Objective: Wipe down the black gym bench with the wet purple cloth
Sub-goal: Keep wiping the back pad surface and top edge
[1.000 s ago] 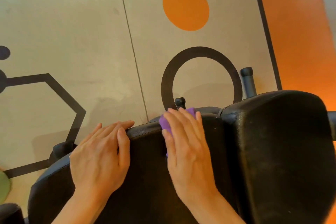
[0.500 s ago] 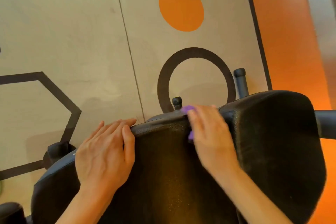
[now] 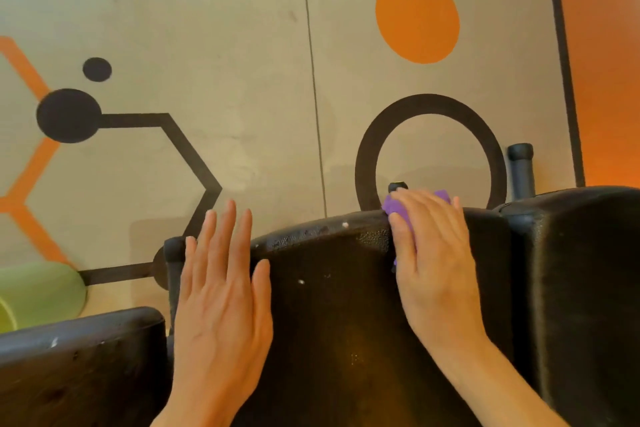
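Bench: black gym bench (image 3: 339,315) fills our lower view, its far edge scuffed with pale flecks.
Right hand: right hand (image 3: 433,260) presses the purple cloth (image 3: 398,208) flat against that far edge.
Left hand: left hand (image 3: 221,291) lies open, fingers straight, over the bench's left side.
Floor: we see a green roll (image 3: 38,295) at left.

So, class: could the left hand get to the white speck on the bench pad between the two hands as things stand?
Probably yes. The left hand lies flat on the bench pad, beside the white speck, with only bare pad between them.
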### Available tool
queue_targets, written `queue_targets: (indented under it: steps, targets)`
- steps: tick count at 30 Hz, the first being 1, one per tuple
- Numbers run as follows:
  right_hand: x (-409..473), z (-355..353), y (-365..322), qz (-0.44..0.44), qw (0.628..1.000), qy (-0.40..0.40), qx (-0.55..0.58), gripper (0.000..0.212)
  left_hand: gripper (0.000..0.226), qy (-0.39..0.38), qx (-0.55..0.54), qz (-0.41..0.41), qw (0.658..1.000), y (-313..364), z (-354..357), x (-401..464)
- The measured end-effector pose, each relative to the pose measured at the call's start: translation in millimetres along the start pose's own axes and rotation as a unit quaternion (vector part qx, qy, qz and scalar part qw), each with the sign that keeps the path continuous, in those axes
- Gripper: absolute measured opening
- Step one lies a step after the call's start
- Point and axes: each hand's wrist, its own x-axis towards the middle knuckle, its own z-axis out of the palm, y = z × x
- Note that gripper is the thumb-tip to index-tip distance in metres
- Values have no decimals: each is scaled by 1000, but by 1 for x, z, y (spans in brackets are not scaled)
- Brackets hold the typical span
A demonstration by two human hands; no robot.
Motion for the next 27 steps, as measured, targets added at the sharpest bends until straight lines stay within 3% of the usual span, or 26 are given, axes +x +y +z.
queue_targets:
  steps: [3,5,8,10,13,15,18,21,24,25,27]
  targets:
    - [-3,5,-6,-141,988,-62,-30,42,66,-1,-13,-11,1000,-9,5,-7]
    - [0,-7,11,-97,993,-62,-26,45,65,0,-13,-1,1000,-10,6,-6]
    - [-3,-4,4,19,1000,13,-2,47,62,16,-13,8,1000,-12,9,-5]
    - [-9,19,-28,-25,999,14,-39,43,61,28,-18,9,999,-12,11,-5]
    - [-9,24,-39,-139,987,-60,-57,41,61,35,-22,10,999,-14,11,-5]
    - [-3,2,-14,-98,990,-80,-59,45,61,35,-22,16,999,-14,11,-7]
    - [-2,-14,0,26,999,-17,-42,45,62,44,-25,18,999,-13,12,-4]
    - [-11,24,-49,-42,997,-10,-69,39,61,46,-23,15,999,-13,14,-5]
    - [-11,29,-58,-176,976,-101,-80,39,61,45,-28,20,998,-12,12,-5]
    - [-5,18,-44,-178,974,-114,-84,39,61,43,-29,24,998,-12,12,-5]
    - [5,-10,-14,-90,988,-96,-81,38,61,48,-35,28,998,-12,11,-4]
